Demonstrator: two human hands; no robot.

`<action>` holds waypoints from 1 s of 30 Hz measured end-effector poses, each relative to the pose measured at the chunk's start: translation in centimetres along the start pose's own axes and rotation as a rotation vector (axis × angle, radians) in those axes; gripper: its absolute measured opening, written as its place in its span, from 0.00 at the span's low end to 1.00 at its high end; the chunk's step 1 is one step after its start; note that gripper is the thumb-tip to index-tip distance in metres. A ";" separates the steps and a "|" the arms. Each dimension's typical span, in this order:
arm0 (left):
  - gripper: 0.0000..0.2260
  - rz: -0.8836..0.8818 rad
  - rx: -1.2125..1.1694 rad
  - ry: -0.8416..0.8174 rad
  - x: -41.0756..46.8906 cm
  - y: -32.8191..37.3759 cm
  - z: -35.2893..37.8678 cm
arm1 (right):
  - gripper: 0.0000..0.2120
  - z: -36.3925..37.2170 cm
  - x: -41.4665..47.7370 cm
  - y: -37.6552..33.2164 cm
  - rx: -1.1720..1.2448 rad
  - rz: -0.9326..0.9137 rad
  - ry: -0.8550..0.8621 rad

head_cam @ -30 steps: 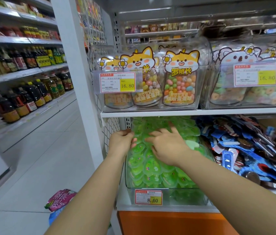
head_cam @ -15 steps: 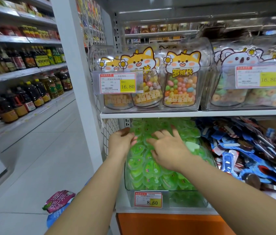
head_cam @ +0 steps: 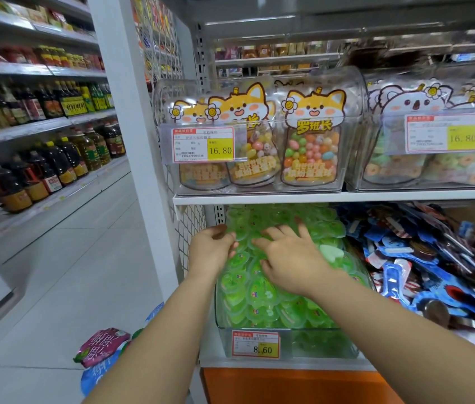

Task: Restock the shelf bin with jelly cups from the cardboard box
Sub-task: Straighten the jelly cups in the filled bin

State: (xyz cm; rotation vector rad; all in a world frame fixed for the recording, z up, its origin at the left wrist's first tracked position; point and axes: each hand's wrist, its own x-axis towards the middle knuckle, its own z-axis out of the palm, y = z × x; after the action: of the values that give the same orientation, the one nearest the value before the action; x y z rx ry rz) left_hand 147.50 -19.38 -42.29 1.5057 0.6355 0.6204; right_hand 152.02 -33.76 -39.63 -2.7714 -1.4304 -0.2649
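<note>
Mid-frame, my right hand [head_cam: 291,258] lies spread flat on the jelly cups [head_cam: 259,301]; left hand [head_cam: 211,249] curled, can't tell if gripping.

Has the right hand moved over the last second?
No, not noticeably. The right hand lies spread on the jelly cups at the same spot above the 8.60 price tag as before.

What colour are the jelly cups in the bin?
Bright translucent green jelly cups, clearest in the head view.
</note>
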 end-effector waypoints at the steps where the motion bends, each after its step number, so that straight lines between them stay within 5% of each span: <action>1: 0.17 -0.005 -0.002 -0.008 0.0 0.1 0.0 | 0.23 0.0 0.0 0.0 0.000 0.001 -0.001; 20: 0.14 -0.009 0.020 -0.022 -0.5 0.6 -0.4 | 0.23 -0.2 -0.3 0.0 0.029 0.003 0.038; 26: 0.13 0.097 0.134 -0.010 -1.5 0.7 -1.1 | 0.15 -0.7 -2.8 1.8 0.172 -0.037 0.331; 30: 0.11 0.303 0.336 0.054 -3.0 0.6 -1.1 | 0.13 0.0 -5.3 6.0 0.319 0.103 0.458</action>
State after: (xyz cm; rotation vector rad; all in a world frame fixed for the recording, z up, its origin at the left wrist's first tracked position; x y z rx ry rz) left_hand 144.64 -20.80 -41.70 1.9267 0.5769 0.8164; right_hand 153.90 -41.52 -40.03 -2.3205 -1.1031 -0.5686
